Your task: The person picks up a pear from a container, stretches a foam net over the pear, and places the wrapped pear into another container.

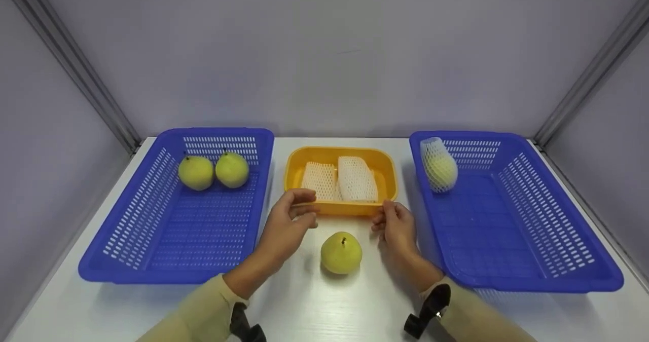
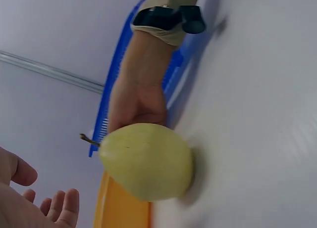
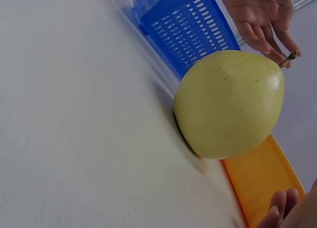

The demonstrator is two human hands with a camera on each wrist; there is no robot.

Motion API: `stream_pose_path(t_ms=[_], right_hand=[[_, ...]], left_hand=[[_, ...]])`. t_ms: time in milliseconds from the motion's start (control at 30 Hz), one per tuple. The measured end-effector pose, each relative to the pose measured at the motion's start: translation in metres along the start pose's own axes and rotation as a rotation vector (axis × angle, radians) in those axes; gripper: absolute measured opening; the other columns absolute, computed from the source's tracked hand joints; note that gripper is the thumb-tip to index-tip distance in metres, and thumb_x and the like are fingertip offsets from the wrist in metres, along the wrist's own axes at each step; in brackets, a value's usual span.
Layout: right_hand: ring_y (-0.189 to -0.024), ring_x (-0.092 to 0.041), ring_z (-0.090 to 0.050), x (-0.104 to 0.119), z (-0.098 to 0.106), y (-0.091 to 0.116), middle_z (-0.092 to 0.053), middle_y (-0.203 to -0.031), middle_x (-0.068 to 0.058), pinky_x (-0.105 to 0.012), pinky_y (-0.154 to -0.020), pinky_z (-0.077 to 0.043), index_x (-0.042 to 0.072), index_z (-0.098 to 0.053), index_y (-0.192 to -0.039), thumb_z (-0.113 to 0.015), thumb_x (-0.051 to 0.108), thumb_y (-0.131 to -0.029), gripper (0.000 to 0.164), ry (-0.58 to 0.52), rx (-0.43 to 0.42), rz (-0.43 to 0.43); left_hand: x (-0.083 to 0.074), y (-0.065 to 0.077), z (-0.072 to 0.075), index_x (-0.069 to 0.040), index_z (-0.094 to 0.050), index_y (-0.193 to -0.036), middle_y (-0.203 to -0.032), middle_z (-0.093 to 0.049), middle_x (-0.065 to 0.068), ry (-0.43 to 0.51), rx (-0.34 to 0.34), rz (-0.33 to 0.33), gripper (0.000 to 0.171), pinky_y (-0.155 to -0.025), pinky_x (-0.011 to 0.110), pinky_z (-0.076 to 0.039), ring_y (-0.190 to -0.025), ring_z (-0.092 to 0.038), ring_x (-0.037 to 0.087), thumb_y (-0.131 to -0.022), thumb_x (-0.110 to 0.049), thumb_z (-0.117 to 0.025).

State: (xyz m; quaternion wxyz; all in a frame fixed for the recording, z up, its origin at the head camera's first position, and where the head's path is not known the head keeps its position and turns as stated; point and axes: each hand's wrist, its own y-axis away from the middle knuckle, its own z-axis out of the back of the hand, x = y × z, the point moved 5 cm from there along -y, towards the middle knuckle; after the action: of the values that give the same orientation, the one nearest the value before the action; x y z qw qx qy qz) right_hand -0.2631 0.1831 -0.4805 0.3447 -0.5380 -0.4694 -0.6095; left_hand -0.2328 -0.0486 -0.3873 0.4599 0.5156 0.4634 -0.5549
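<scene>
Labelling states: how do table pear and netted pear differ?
The table pear is bare; the netted pear wears a foam sleeve. The table pear shows its stem; the netted pear doesn't. The table pear sits on the table; the netted pear, in the right basket. Both look yellowish.

Your head view looks forward and down from above, far enough back to take in the whole width of the tabletop (image 1: 314,301). Your left wrist view sits low and close, rolled sideways so the tabletop fills the right of its frame; it faces across to the right grip (image 1: 400,228) and right blue basket (image 1: 487,230). Your right wrist view, rolled the opposite way, has the tabletop at left and faces the left grip (image 1: 284,225) and left blue basket (image 1: 203,230). All three views share the front pear (image 1: 341,253) and yellow tray (image 1: 350,210).
</scene>
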Motion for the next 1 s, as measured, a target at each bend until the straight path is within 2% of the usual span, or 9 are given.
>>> stream_pose_path(t_ms=[167, 300, 433, 600, 733, 833, 1000], right_hand=[[-0.056, -0.011, -0.057, 0.0, 0.0, 0.0, -0.06, -0.069, -0.002, -0.021, -0.046, -0.04, 0.0, -0.057, -0.095, -0.045, 0.025, -0.111, 0.032, 0.004, 0.001, -0.006], [-0.056, -0.011, -0.057, 0.0, 0.0, 0.001, -0.06, -0.068, -0.001, -0.021, -0.047, -0.04, 0.001, -0.057, -0.093, -0.046, 0.025, -0.11, 0.031, 0.003, 0.007, 0.003], [-0.054, -0.01, -0.058, 0.002, 0.0, 0.002, -0.059, -0.066, -0.001, -0.021, -0.047, -0.044, 0.001, -0.058, -0.09, -0.047, 0.02, -0.11, 0.03, -0.021, 0.008, 0.059], [-0.053, -0.01, -0.058, 0.002, -0.001, 0.0, -0.059, -0.064, -0.001, -0.021, -0.048, -0.048, -0.001, -0.057, -0.089, -0.046, 0.017, -0.11, 0.03, -0.062, 0.018, 0.09], [-0.053, -0.01, -0.057, 0.002, -0.001, 0.0, -0.058, -0.065, -0.002, -0.021, -0.049, -0.049, -0.002, -0.057, -0.088, -0.046, 0.014, -0.11, 0.029, -0.071, 0.011, 0.09], [-0.054, -0.011, -0.057, 0.002, -0.001, 0.001, -0.058, -0.066, -0.002, -0.021, -0.049, -0.047, -0.002, -0.058, -0.089, -0.046, 0.015, -0.11, 0.029, -0.053, 0.009, 0.081], [-0.055, -0.011, -0.057, 0.003, 0.0, 0.003, -0.058, -0.067, -0.001, -0.021, -0.049, -0.044, 0.0, -0.058, -0.09, -0.046, 0.018, -0.11, 0.03, -0.012, 0.004, 0.065]], left_hand=[[-0.029, -0.025, 0.002, 0.006, -0.053, -0.13, -0.124, -0.055, 0.019, 0.083, -0.019, 0.149, 0.032, -0.088, 0.036, -0.059, -0.112, -0.061, 0.033, -0.098, 0.001, -0.054], [-0.044, -0.049, 0.001, 0.006, -0.05, -0.136, -0.13, -0.054, 0.019, 0.098, 0.023, 0.24, 0.037, -0.092, 0.04, -0.058, -0.12, -0.058, 0.034, -0.101, -0.005, -0.053], [-0.048, -0.076, -0.003, 0.006, -0.046, -0.14, -0.142, -0.05, 0.02, 0.083, 0.082, 0.308, 0.041, -0.099, 0.042, -0.054, -0.129, -0.054, 0.035, -0.103, -0.009, -0.053], [-0.04, -0.106, -0.004, 0.005, -0.037, -0.15, -0.15, -0.043, 0.024, 0.109, 0.072, 0.417, 0.055, -0.102, 0.04, -0.053, -0.134, -0.05, 0.034, -0.103, -0.015, -0.056], [-0.023, -0.121, -0.004, 0.002, -0.021, -0.158, -0.153, -0.039, 0.027, 0.071, 0.055, 0.475, 0.07, -0.102, 0.04, -0.053, -0.136, -0.048, 0.036, -0.102, -0.018, -0.058], [-0.008, -0.127, -0.007, 0.003, -0.022, -0.158, -0.152, -0.039, 0.029, 0.029, 0.085, 0.515, 0.069, -0.103, 0.041, -0.052, -0.137, -0.047, 0.039, -0.102, -0.019, -0.057], [0.013, -0.132, -0.018, 0.008, -0.036, -0.152, -0.15, -0.042, 0.031, -0.076, 0.19, 0.587, 0.062, -0.102, 0.041, -0.052, -0.133, -0.051, 0.041, -0.104, -0.025, -0.056]])
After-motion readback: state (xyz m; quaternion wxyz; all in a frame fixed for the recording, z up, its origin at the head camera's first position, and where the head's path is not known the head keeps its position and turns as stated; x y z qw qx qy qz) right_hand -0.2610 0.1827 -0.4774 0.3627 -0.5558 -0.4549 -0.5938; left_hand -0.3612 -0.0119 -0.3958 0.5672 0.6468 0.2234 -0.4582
